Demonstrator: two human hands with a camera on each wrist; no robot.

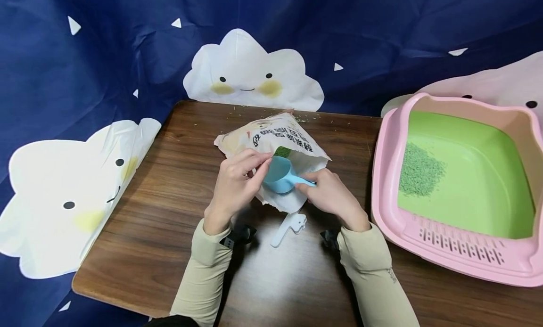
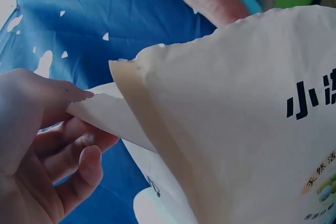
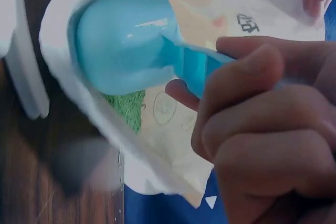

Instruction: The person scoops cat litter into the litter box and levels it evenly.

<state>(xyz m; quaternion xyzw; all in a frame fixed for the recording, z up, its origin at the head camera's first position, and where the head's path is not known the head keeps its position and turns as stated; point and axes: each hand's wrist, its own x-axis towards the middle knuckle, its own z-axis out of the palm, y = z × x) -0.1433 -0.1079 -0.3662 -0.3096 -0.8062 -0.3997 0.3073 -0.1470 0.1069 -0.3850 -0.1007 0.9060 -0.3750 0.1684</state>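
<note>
Blue scoop [image 1: 277, 178], handle clasped in my right grip [image 1: 328, 191], has its bowl between that and my left grip [image 1: 234, 183], which pinches the torn edge of the bag [image 1: 311, 141].

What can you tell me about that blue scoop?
The scoop is light blue, smooth and slightly shiny, and looks like plastic. It has a deep, rounded cup and a narrow handle, which the right hand grips. The cup sits at the open mouth of the pale bag, with green pellets visible beyond it. No pellets show in the visible part of its inside. Whether the cup touches the bag is hard to tell.
</note>
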